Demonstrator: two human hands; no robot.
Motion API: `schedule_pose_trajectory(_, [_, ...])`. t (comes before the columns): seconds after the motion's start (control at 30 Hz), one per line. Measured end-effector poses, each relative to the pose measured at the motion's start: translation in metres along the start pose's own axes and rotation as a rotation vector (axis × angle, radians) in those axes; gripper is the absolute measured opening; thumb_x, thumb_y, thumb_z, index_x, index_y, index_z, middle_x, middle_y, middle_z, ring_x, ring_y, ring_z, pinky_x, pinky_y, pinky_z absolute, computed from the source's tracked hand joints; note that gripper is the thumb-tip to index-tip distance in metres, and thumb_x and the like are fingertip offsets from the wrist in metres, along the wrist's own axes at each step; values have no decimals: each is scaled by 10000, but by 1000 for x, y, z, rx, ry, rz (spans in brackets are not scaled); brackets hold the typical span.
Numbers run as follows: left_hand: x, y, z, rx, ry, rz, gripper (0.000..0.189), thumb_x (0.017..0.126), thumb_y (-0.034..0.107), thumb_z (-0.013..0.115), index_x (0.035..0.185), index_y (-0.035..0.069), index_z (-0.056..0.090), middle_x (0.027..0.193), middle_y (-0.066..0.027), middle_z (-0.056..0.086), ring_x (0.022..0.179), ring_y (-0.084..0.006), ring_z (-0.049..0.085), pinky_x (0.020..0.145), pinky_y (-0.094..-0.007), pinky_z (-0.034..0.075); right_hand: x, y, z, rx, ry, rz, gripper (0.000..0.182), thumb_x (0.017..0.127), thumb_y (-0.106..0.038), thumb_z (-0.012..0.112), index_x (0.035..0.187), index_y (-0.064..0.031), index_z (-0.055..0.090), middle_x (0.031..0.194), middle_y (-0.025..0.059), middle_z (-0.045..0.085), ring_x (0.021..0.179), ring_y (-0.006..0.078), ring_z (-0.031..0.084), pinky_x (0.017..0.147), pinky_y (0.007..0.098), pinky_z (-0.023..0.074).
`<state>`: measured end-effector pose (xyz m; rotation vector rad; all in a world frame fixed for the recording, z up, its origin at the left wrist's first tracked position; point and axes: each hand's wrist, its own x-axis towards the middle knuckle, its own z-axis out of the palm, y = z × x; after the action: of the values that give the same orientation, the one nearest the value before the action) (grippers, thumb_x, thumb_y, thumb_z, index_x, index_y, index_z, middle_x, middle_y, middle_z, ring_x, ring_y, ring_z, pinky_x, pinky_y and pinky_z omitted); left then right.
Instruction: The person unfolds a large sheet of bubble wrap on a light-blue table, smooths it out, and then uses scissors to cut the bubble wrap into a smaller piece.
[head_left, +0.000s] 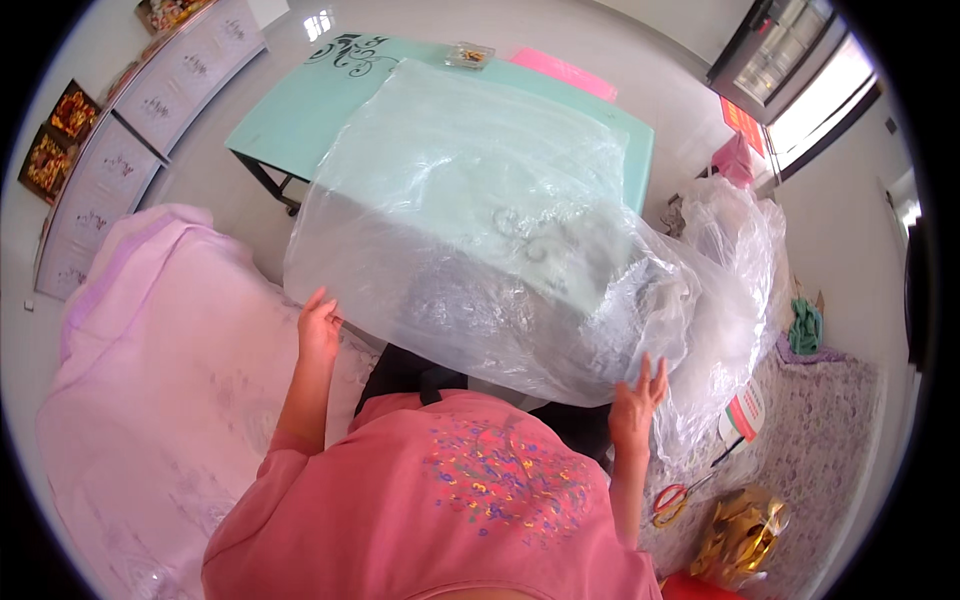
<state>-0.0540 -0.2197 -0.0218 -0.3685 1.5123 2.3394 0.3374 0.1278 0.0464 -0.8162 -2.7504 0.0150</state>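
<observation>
A large clear plastic sheet (450, 247) is spread over the mint-green table (277, 105) and hangs over its near edge towards my lap. My left hand (321, 326) grips the sheet's near left edge between thumb and fingers. At its near right edge, my right hand (637, 405) touches the plastic with fingers apart; whether it pinches the film is unclear. To the right the film bunches into a crumpled heap of clear plastic (727, 255). The tabletop's dark scroll pattern shows faintly through the sheet.
Beside my right arm, scissors with red and yellow handles (671, 504) lie on a patterned cloth (817, 435), near a hand fan (744, 416) and a bag of gold foil (742, 536). A glass ashtray (470, 55) sits on the table's far edge. Pink bedding (165, 360) is at left.
</observation>
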Motion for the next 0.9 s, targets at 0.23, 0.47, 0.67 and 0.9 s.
schedule_pose_trajectory(0.23, [-33,64,35,246,-227,198,614,767,-26,551,1351,-19,362,1194,-123,516,910,-142,543,785,-288,457,27,74,-56,-193,476,149,76,816,-53,558,752,-52,599,1316,142,468,1308,397,279,1036,486,283])
schedule_pose_trajectory(0.47, [-47,204,134,993,-769,763,666,750,42,624,1363,41,363,1226,-156,541,932,-155,585,852,-301,447,142,190,-162,-361,428,94,181,820,-65,538,976,-30,623,1160,143,574,1069,368,502,961,446,355])
schedule_pose_trajectory(0.67, [-44,352,256,1531,-400,1068,225,872,235,534,931,32,612,773,-25,611,765,-107,572,655,-256,445,264,271,-275,-396,603,-13,192,804,-188,592,746,-9,549,686,200,540,605,325,525,615,429,421])
schedule_pose_trajectory(0.9, [-110,451,326,1553,16,1629,475,812,384,652,1133,53,539,1041,-216,611,1134,-382,489,974,-508,392,278,339,-416,345,959,292,287,840,-281,618,971,-26,629,927,143,631,857,269,592,788,346,456])
